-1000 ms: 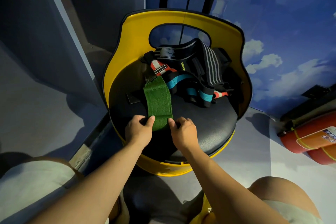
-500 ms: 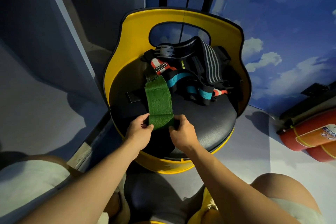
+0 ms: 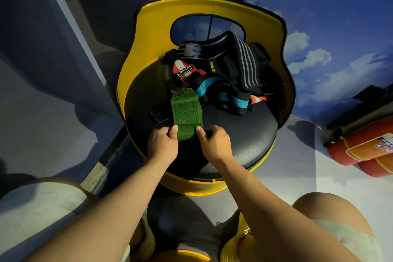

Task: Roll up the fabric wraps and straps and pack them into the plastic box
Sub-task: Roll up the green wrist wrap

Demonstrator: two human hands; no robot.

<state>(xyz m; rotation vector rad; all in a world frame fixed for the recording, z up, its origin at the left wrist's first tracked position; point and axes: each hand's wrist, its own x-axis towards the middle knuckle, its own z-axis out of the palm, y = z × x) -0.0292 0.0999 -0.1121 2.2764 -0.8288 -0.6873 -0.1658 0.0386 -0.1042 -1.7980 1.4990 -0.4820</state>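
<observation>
I see green wrap (image 3: 186, 118) lying flat lengthwise on black seat cushion (image 3: 244, 132), near end rolled up; far end touches tangled pile of straps (image 3: 223, 72): black, grey-striped, teal-banded, orange-white, heaped at seat back

Two bare forearms without sleeves, left hand (image 3: 163, 144) and right hand (image 3: 215, 143) ungloved, pale shorts behind them, yellow shoe beneath the right forearm

Yellow chair (image 3: 148, 34) w/ black seat, cloud-mural wall (image 3: 340, 17), grey floor (image 3: 308, 166).
</observation>
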